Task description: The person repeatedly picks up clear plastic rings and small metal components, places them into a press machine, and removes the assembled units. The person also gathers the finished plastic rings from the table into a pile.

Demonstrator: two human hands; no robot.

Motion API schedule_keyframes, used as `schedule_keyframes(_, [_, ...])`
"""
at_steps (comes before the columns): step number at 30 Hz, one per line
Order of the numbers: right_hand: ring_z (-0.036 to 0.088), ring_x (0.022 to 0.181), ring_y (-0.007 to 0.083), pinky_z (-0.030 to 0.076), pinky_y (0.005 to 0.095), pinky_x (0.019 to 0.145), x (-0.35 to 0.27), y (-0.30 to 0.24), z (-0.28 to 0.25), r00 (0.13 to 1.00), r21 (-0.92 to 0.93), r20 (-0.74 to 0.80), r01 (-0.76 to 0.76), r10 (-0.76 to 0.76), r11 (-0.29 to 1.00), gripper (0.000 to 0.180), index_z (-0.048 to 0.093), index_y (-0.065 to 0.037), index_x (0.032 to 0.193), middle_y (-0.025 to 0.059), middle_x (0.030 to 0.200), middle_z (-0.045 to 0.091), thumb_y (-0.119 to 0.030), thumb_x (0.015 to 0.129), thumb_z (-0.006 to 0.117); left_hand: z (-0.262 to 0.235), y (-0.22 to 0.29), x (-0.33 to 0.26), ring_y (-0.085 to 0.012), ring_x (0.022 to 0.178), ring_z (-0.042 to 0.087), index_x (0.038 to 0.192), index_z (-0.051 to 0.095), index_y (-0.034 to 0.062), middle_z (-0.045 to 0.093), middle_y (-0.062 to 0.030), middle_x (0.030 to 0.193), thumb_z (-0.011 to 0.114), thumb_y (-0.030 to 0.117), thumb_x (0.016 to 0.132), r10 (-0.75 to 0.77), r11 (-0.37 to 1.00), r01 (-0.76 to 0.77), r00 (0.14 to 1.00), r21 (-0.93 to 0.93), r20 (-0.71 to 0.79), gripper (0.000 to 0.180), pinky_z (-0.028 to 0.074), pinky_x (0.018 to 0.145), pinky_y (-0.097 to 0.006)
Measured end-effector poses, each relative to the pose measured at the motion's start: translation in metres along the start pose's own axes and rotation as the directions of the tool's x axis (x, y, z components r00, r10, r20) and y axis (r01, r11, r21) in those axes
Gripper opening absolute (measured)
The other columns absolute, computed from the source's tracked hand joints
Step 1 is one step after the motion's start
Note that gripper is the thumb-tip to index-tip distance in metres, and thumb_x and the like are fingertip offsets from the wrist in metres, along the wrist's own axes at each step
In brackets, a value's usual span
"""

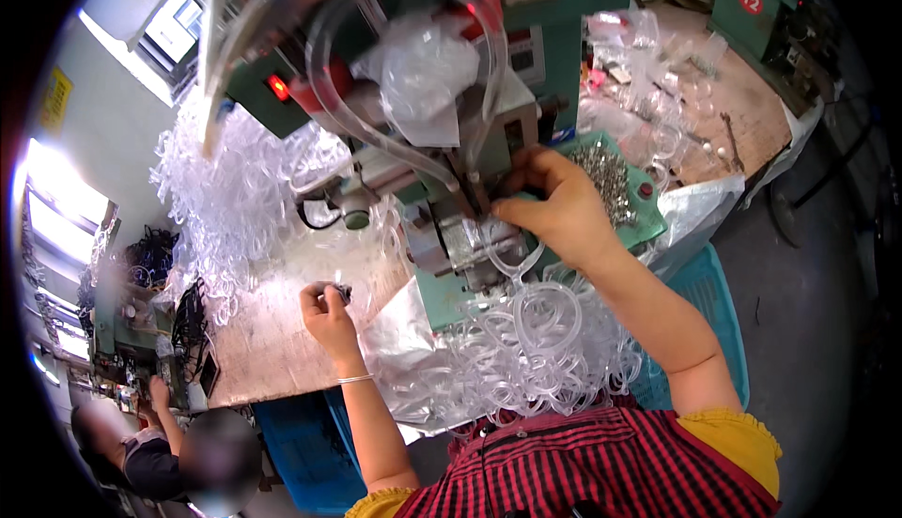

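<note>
Under the head of a green bench press (561,44), my right hand (564,213) is closed, thumb and fingers pinched close to the metal tooling (470,236). The fingertips are partly hidden, and what they hold cannot be made out. A clear plastic loop (515,269) hangs from the tooling just below that thumb. My left hand (329,321) is over the table, left of the press, its fingertips closed on small dark pieces (343,292). Beneath the tooling, a heap of clear plastic loops (545,340) spreads toward my apron.
A green tray (646,227) of small metal parts sits right of the press. A tall heap of clear tubing (225,189) stands at left. Blue baskets (301,452) (728,330) flank me below the table. Another person (155,452) works at lower left.
</note>
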State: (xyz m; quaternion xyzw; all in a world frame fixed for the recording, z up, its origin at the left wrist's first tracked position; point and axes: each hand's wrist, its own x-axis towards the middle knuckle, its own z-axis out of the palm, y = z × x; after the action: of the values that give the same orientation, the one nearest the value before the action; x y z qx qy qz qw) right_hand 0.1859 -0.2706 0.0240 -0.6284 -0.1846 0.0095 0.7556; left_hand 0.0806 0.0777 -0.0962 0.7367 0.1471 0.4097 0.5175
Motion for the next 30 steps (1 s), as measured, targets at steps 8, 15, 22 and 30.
schedule_keyframes(8, [0.061, 0.082, 0.0097, 0.048, 0.0240, 0.073, -0.003, -0.012, 0.002, 0.995, 0.059, 0.075, -0.067, 0.062, 0.996, 0.048, 0.056, 0.002, 0.119, 0.0044, 0.087, 0.064, 0.000, 0.074, 0.072, 0.042, 0.154, -0.009, -0.0247, 0.094, 0.066, 0.112, 0.056, 0.0029, 0.063, -0.0134, 0.105, 0.051, -0.001, 0.093, 0.322, 0.687, -0.137, 0.938, -0.713, 0.129, 0.020, 0.060, 0.077, -0.040])
schedule_keyframes(15, [0.058, 0.096, 0.0119, 0.047, 0.0274, 0.089, -0.023, -0.031, 0.026, 0.999, 0.204, -0.019, -0.044, 0.049, 0.978, 0.049, 0.051, 0.003, 0.125, 0.0086, 0.112, 0.064, 0.006, 0.078, 0.066, 0.089, 0.210, 0.007, -0.0252, 0.081, 0.069, 0.107, 0.055, -0.0003, 0.068, -0.0167, 0.096, 0.058, -0.003, 0.088, 0.570, 0.708, -0.475, 0.822, -0.523, 0.025, 0.019, 0.056, 0.079, -0.036])
schedule_keyframes(22, [0.057, 0.112, 0.0352, 0.044, 0.0440, 0.099, -0.022, 0.019, -0.061, 0.966, -0.783, -0.026, 0.141, -0.258, 0.607, 0.032, 0.069, -0.005, 0.104, 0.0161, 0.114, 0.064, -0.014, 0.074, 0.071, 0.102, 0.203, -0.035, -0.0184, 0.063, 0.057, 0.086, 0.058, 0.0131, 0.071, -0.0088, 0.104, 0.074, 0.004, 0.069, 0.872, 0.329, -0.907, 0.184, -0.263, 0.454, 0.025, 0.049, 0.052, -0.027])
schedule_keyframes(30, [0.059, 0.110, 0.0324, 0.050, 0.0435, 0.087, -0.016, 0.063, -0.094, 0.894, -0.939, -0.024, 0.133, -0.448, 0.316, 0.017, 0.071, -0.009, 0.088, 0.0106, 0.102, 0.066, -0.014, 0.073, 0.073, 0.118, 0.192, -0.039, -0.0194, 0.066, 0.062, 0.083, 0.059, 0.0109, 0.072, -0.0055, 0.101, 0.076, 0.012, 0.070, 0.874, 0.285, -0.912, 0.121, -0.296, 0.470, 0.021, 0.049, 0.052, -0.028])
